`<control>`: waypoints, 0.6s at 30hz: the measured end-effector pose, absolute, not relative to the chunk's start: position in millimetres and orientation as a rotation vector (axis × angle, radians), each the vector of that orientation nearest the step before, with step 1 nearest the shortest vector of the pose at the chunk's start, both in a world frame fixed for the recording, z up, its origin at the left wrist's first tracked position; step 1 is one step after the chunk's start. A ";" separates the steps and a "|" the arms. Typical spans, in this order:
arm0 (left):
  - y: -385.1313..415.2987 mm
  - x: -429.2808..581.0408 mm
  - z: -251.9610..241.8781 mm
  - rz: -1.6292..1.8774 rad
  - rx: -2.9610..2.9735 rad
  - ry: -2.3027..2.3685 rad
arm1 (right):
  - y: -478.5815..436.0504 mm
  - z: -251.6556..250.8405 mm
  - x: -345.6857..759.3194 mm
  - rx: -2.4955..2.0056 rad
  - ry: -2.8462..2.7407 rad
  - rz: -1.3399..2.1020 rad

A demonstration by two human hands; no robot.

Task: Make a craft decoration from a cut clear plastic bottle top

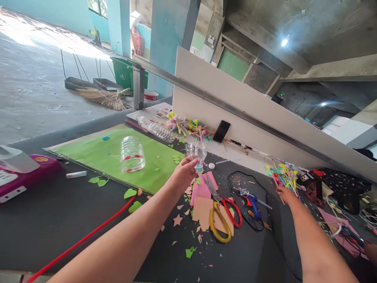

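My left hand [183, 173] is closed around the neck of a clear cut-off bottle top [196, 151], holding it up over the dark table [59, 220]. My right hand [283, 193] reaches to the right and touches a bunch of coloured paper-flower sticks [281, 174]; its fingers are mostly hidden. Between the hands lie pink and peach foam sheets [203, 204], yellow-handled scissors [219, 226], red-handled scissors [232, 210] and a blue glue gun [252, 204].
A cut clear bottle body [132, 154] lies on a green sheet [97, 153]. Behind it are a whole plastic bottle [156, 129], more coloured sticks [185, 125] and a phone [221, 131] against a white board. A red cord [88, 236] and a pink box [20, 173] sit at left.
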State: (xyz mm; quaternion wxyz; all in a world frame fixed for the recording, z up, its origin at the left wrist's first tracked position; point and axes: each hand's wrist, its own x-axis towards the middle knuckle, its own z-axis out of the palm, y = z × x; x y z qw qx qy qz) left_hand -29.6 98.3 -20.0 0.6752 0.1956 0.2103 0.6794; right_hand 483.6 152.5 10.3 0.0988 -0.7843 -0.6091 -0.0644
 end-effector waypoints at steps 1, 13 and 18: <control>99.4 -30.6 -20.8 1.544 0.429 0.474 | 152.7 18.1 479.0 -2.338 -1.801 -0.171; 105.1 -32.4 -28.8 1.600 0.381 0.501 | 264.9 36.3 252.0 -2.013 -2.339 -0.211; 108.3 -32.9 -34.4 1.597 0.379 0.518 | 277.5 11.1 174.9 -1.962 -2.460 -0.197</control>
